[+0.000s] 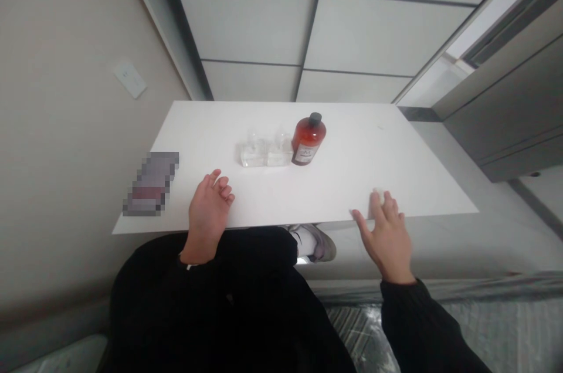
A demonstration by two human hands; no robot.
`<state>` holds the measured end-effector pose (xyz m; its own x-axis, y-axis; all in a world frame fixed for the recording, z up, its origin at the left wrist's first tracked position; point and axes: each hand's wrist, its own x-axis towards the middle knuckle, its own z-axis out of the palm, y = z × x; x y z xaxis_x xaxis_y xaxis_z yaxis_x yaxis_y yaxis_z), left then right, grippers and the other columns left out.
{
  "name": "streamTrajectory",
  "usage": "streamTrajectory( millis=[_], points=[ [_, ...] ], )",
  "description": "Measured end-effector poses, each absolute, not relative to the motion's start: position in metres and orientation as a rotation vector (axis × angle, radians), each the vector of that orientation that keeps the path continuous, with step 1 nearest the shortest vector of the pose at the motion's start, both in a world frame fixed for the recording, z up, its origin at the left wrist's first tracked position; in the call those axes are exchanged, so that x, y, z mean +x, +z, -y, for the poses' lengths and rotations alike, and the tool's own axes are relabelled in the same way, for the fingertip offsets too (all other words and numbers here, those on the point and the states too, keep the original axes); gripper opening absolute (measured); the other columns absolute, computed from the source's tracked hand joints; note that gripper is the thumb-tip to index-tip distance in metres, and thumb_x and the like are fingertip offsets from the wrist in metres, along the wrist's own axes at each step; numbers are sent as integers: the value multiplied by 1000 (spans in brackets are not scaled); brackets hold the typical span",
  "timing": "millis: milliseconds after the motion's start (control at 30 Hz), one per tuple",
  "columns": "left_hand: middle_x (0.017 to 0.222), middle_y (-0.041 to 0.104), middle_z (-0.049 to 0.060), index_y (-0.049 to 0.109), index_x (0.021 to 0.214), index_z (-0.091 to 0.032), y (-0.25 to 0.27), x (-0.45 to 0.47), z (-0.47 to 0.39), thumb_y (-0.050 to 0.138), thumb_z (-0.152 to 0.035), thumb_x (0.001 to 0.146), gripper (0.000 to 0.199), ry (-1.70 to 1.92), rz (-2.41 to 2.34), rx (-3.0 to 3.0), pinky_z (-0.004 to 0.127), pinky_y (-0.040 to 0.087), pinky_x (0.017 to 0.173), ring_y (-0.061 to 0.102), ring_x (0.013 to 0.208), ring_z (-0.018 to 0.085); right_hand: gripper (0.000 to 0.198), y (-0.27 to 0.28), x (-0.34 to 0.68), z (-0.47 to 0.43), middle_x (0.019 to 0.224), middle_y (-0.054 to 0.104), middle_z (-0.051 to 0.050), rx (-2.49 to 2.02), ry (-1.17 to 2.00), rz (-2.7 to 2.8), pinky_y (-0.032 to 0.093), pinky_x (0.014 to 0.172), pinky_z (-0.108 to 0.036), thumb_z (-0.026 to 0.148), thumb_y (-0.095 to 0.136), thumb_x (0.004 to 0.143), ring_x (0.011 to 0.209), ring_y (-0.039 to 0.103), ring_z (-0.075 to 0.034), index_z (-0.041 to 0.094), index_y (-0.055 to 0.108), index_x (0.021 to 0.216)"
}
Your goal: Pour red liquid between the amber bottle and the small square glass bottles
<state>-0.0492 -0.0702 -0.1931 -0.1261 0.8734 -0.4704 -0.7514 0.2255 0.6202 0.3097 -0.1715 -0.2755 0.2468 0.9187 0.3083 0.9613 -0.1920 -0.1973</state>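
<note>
My left hand (207, 212) is over the front edge of the white table, palm turned inward, with loosely curled fingers and nothing visible in them. My right hand (387, 232) reaches over the front edge further right, its fingers spread and empty. Beyond my left hand, two small clear bottles (254, 156) are side by side in the middle of the table. Touching or very near their right side is an upright amber bottle (309, 139) with a black cap and a pale label. Neither hand touches any of the bottles.
The white table (352, 156) has a pixelated flat object (153, 179) at its left edge. A wall with a socket (131, 80) rises on the left, and a panelled door (360, 33) is behind. My legs and a shoe (324, 244) show below the table.
</note>
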Motion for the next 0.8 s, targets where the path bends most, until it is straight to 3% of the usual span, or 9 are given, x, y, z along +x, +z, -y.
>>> streamTrajectory(
  millis=[267, 433, 600, 800],
  points=[
    [68, 60, -7, 61, 94, -21, -215, -55, 67, 61, -16, 94, 5, 1644, -1022, 178, 17, 48, 58, 57, 53, 6, 82, -262, 137, 116, 172, 35, -28, -1703, 167, 2083, 39, 124, -65, 58, 59, 101, 158, 38, -47, 4, 46, 162],
    [71, 60, -8, 60, 95, -21, -215, -61, 67, 60, -16, 93, 6, 1779, -1068, 162, 16, 48, 57, 55, 52, 5, 73, -243, 77, 118, 175, 36, -15, -1289, 421, 2367, 37, 129, -55, 55, 60, 102, 160, 38, -36, 15, 48, 162],
    [73, 60, -5, 63, 94, -20, -210, -55, 64, 55, -15, 94, 9, 1788, -1127, 116, 17, 47, 56, 56, 54, 7, 73, -248, 141, 119, 176, 33, -14, -1417, 352, 2383, 38, 128, -58, 57, 56, 104, 161, 38, -35, 18, 44, 165],
    [69, 58, -4, 64, 87, -19, -201, -50, 62, 52, -13, 93, 15, 1753, -1138, 81, 17, 47, 54, 53, 54, 8, 72, -267, 340, 119, 174, 34, -22, -2188, 19, 1975, 41, 124, -61, 56, 38, 109, 161, 37, -38, 13, 40, 166]
  ],
)
